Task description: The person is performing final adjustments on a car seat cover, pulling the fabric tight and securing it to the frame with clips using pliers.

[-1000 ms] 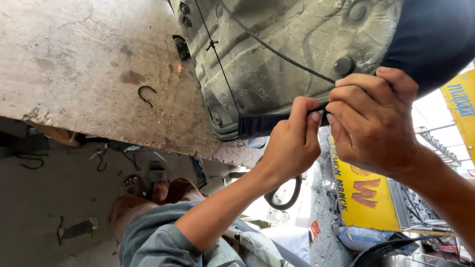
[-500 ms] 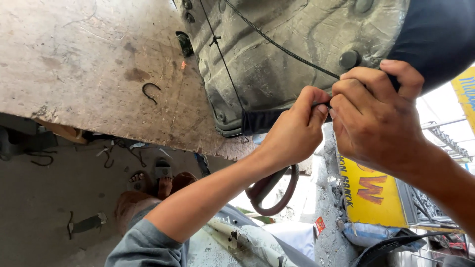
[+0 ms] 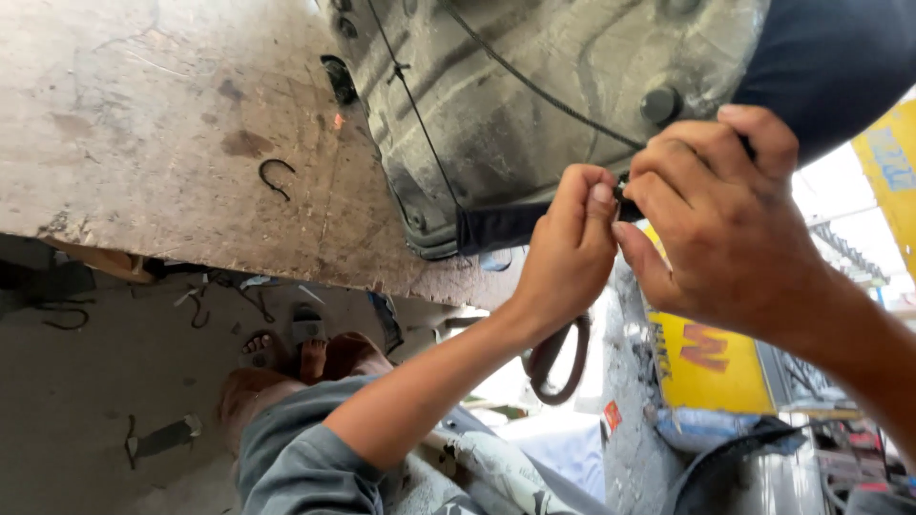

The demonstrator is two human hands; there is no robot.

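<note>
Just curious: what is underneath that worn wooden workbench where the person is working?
Under the workbench, a concrete floor with bent wire hooks, a metal scrap and a sandalled foot. Further back is covered by the bench top.

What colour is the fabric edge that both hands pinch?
Dark navy blue fabric edge, seen best in the head view.

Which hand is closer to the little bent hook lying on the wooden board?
The left hand. It pinches the dark fabric edge of the grey seat shell, right of the hook. The right hand is farther right, beyond the left one.
</note>
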